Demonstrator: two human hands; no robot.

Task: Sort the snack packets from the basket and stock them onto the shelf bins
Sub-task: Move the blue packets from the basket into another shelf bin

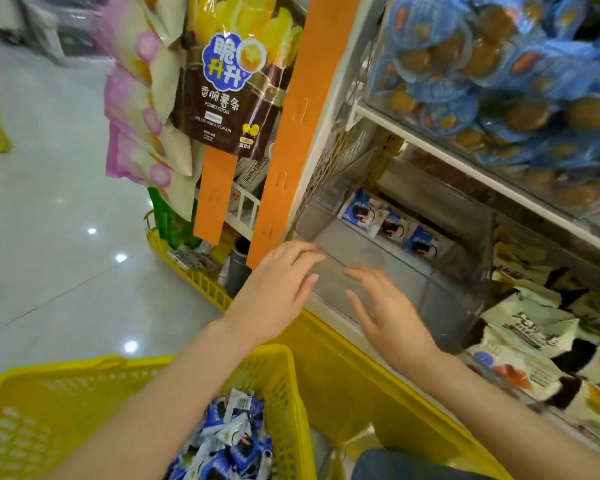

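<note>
2 hands: left hand [278, 292], right hand [390, 318]. 2 yellow baskets [284, 375], lower left. 3 blue-white packets [364, 213] in the mid-frame clear bin [378, 282]. 2 orange strips [291, 133]. 1 potato-sticks bag [229, 84].

The lone camera rode on the person's head, looking forward and steeply down, tilted. It sat close to the shelf [465, 168], the bin [388, 258] just ahead of the left hand [278, 285] and right hand [385, 313] at mid-frame. The basket [284, 375] lay right below it, the floor [49, 237] off to the left.
</note>
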